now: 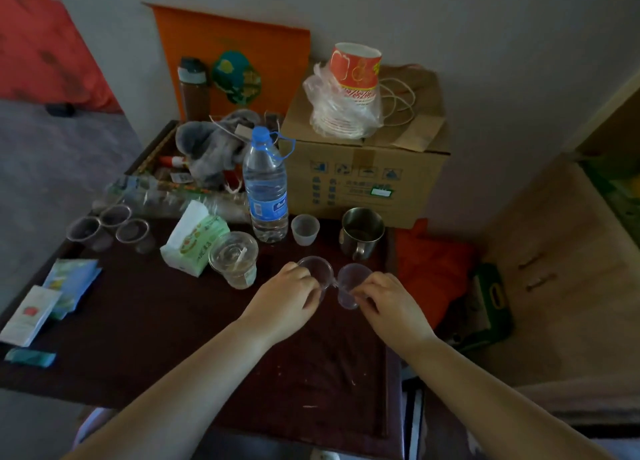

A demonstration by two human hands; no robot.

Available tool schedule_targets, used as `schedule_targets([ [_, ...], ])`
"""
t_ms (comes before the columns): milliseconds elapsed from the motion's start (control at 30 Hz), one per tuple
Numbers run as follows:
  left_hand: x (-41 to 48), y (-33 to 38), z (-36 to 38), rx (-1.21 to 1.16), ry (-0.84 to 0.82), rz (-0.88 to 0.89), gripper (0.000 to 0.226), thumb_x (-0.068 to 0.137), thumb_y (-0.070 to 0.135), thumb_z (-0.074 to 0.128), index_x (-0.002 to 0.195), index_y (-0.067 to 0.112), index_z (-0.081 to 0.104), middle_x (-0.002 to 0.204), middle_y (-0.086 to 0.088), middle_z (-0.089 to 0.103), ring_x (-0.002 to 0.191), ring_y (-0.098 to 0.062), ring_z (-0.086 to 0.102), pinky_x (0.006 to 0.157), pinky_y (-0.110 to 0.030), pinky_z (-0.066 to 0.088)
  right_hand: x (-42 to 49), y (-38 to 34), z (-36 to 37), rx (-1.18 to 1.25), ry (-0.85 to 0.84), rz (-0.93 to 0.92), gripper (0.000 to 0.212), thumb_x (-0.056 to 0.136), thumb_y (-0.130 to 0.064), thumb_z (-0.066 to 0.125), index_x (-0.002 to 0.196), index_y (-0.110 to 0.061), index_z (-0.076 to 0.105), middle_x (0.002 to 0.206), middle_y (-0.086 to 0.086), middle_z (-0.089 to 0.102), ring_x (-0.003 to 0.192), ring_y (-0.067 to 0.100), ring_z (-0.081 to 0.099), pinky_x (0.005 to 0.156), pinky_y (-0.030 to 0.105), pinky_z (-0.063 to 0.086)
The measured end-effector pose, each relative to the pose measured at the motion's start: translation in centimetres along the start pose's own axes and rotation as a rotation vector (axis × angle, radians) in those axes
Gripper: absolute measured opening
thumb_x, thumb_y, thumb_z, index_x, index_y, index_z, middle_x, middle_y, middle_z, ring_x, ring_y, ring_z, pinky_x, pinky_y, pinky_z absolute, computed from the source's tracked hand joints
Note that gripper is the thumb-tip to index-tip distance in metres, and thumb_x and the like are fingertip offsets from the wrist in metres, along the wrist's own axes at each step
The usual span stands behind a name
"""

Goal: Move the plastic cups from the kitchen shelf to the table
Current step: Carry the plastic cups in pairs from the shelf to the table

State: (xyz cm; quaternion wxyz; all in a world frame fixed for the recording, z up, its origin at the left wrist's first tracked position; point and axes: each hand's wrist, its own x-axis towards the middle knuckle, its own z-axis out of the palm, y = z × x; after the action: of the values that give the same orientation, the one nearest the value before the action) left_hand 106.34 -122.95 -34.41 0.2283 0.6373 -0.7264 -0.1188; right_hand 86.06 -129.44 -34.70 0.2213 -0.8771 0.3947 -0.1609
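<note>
My left hand (289,296) grips a clear plastic cup (317,271) by its near side, over the dark wooden table (145,321). My right hand (388,298) pinches a second clear plastic cup (351,281) right beside it; the two rims touch. Three more clear cups (110,229) stand together at the table's left edge. A small frosted cup (304,229) stands behind my hands, next to the water bottle.
A water bottle (266,185), a tissue pack (194,239), a larger clear cup with a straw piece (233,258) and a metal mug (362,232) crowd the table's back. A cardboard box (360,179) carries paper bowls. Packets (52,300) lie at left.
</note>
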Motion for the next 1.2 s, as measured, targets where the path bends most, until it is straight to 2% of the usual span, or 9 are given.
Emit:
schedule_targets([
  [100,1.2,-1.0,1.8,-0.006,0.001,-0.060,0.024,0.091,0.027,0.046,0.099,0.016,0.066,0.095,0.005,0.061,0.097,-0.009,0.045,0.079,-0.027,0.047,1.9,2.3,1.3,0.000,-0.011,0.017,0.017,0.090,-0.020,0.055,0.102,-0.018,0.067,0.094,-0.006,0.056,0.092,0.007,0.044,0.078,0.024,0.045],
  [267,2.8,-2.6,4.3,0.019,0.010,-0.128,0.024,0.092,0.024,0.047,0.105,0.014,0.065,0.100,0.002,0.062,0.102,-0.014,0.047,0.080,-0.029,0.048,4.1,4.9,3.6,-0.012,-0.033,0.007,0.015,0.087,-0.018,0.059,0.099,-0.015,0.068,0.092,-0.004,0.059,0.091,0.010,0.048,0.075,0.022,0.045],
  [400,3.9,-4.1,6.2,0.049,-0.053,-0.174,0.026,0.094,0.024,0.045,0.109,0.014,0.063,0.106,-0.001,0.062,0.106,-0.017,0.047,0.082,-0.032,0.048,5.5,6.3,5.0,-0.033,-0.052,-0.042,0.015,0.086,-0.016,0.061,0.098,-0.011,0.069,0.090,0.000,0.062,0.089,0.016,0.051,0.074,0.031,0.049],
  [667,5.0,-5.0,8.9,0.086,-0.079,-0.193,0.025,0.093,0.021,0.047,0.108,0.011,0.064,0.101,-0.006,0.063,0.101,-0.023,0.049,0.077,-0.032,0.045,6.5,8.7,6.5,-0.028,-0.052,-0.081,0.014,0.085,-0.013,0.063,0.097,-0.009,0.069,0.088,0.003,0.063,0.088,0.019,0.054,0.074,0.035,0.050],
  [833,4.9,-4.9,9.8,0.113,-0.103,-0.207,0.024,0.093,0.020,0.048,0.110,0.014,0.064,0.102,-0.004,0.064,0.100,-0.023,0.051,0.075,-0.033,0.050,6.5,9.3,6.9,-0.029,-0.044,-0.098,0.012,0.084,-0.011,0.064,0.094,-0.008,0.070,0.089,0.004,0.067,0.090,0.020,0.056,0.077,0.037,0.050],
  [1000,4.5,-5.0,10.2,0.094,-0.124,-0.230,0.024,0.092,0.024,0.048,0.109,0.017,0.064,0.104,-0.001,0.063,0.102,-0.019,0.049,0.075,-0.030,0.049,6.4,9.3,7.0,-0.061,-0.026,-0.083,0.014,0.084,-0.015,0.064,0.096,-0.013,0.070,0.096,0.000,0.069,0.101,0.021,0.055,0.082,0.039,0.047],
  [1200,4.3,-4.8,10.5,0.078,-0.125,-0.235,0.025,0.091,0.023,0.050,0.110,0.015,0.064,0.109,-0.002,0.063,0.104,-0.020,0.050,0.079,-0.032,0.048,6.0,9.2,7.3,-0.078,-0.021,-0.062,0.016,0.084,-0.016,0.064,0.098,-0.013,0.071,0.097,-0.001,0.069,0.103,0.021,0.054,0.084,0.039,0.047],
])
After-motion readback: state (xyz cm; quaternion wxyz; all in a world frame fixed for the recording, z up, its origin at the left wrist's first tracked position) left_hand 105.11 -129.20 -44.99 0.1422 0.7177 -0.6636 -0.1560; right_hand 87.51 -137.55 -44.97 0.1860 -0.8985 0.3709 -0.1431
